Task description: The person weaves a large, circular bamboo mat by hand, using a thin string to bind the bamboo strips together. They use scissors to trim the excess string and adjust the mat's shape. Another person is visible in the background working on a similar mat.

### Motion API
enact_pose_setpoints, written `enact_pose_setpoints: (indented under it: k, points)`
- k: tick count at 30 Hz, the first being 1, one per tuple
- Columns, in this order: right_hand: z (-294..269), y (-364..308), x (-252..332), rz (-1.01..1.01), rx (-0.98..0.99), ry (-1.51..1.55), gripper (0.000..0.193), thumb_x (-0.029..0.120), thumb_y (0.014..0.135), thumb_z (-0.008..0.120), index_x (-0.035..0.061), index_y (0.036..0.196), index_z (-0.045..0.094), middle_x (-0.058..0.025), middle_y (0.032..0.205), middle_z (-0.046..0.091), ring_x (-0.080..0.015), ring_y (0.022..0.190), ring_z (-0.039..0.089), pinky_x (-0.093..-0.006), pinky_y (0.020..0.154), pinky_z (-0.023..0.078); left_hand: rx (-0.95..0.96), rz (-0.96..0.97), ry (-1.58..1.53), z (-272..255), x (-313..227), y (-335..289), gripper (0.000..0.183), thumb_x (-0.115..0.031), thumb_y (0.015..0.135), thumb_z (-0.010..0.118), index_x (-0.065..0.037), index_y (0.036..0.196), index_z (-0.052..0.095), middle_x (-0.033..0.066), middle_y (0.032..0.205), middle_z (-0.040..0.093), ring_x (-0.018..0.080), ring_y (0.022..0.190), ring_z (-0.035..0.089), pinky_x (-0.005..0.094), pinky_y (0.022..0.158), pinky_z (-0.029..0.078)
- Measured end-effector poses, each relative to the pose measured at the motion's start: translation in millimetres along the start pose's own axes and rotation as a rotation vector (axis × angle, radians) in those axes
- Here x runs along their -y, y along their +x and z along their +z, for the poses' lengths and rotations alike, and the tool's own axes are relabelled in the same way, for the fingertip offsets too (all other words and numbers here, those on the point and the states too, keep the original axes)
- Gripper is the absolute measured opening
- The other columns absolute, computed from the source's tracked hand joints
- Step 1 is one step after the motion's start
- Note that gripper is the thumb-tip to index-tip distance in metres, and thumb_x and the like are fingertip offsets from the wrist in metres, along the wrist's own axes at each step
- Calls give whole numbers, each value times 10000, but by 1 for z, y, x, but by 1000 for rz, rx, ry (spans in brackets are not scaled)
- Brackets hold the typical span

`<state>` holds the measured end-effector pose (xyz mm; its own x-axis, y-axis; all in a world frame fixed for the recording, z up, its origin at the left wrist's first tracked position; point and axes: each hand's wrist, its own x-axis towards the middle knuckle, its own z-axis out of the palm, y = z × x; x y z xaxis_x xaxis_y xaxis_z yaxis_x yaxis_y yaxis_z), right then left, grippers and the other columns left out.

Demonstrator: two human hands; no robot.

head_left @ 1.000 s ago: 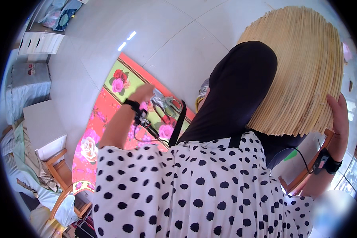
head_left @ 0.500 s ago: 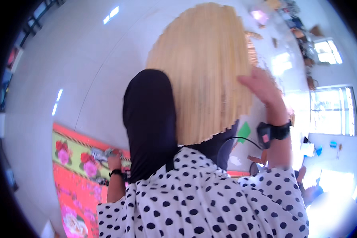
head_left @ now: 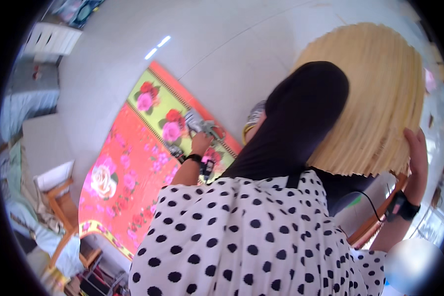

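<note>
A large rounded panel of pale straw-coloured strips (head_left: pixel 370 103), perhaps bamboo or reed, leans across my lap beside my raised, dark-trousered knee. At its right edge, my right hand (head_left: pixel 417 153) grips the rim, one finger showing on the front face and the rest partly hidden. Far to the left, my left hand (head_left: pixel 201 143) reaches down to the floral mat. Its fingers are closed around a grey tool (head_left: pixel 211 130) with a reddish part; the exact kind is unclear. Another small dark and silver object (head_left: pixel 175 151) lies beside that wrist.
The red and green floral mat (head_left: pixel 133 172) covers the floor at left. A wooden chair (head_left: pixel 64 207) and cloth-draped furniture stand along the left rim. Grey tiled floor (head_left: pixel 222 59) stretches ahead. A wooden frame piece (head_left: pixel 372 224) is under my right forearm.
My view has swung left, so the panel now appears farther right and more of the mat shows. My right hand has closed on the panel's edge; my left hand stays low by the mat.
</note>
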<state>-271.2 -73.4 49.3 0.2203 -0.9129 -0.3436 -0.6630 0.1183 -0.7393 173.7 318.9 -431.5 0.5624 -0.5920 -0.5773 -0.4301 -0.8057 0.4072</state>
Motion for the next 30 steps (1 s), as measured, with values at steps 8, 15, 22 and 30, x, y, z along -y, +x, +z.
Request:
enact_pose_setpoints:
  k: [8,15,22,30]
  points:
    - [-8,6,-10,-11,-83,-46,462,242,883,594,-31,1252,544,-72,1040,654,-150,932,618,-296,836,480,-451,-89,224,25,20,-10,743,-471,792,690,14,1311,473,191,1260,569,335,1187,527,469,1023,393]
    - [-1,25,25,-133,36,-340,405,233,851,581,-31,1157,609,-106,1022,668,-166,955,599,-319,851,474,181,138,658,19,71,20,469,-363,706,714,2,1000,704,202,1163,651,423,970,635,508,857,505]
    - [3,13,31,-38,46,-294,435,242,831,575,-31,1169,590,-175,1045,657,-250,1002,606,-356,896,459,75,-499,-758,-15,49,5,236,-357,842,618,-125,860,585,16,774,566,170,634,545,364,528,479]
    - [8,19,36,-48,64,-318,437,228,821,567,-36,1169,582,-176,1029,653,-252,985,603,-358,888,461,-56,-4,-1381,-94,-44,19,206,-304,957,519,-120,1025,582,7,995,620,147,952,564,345,815,451]
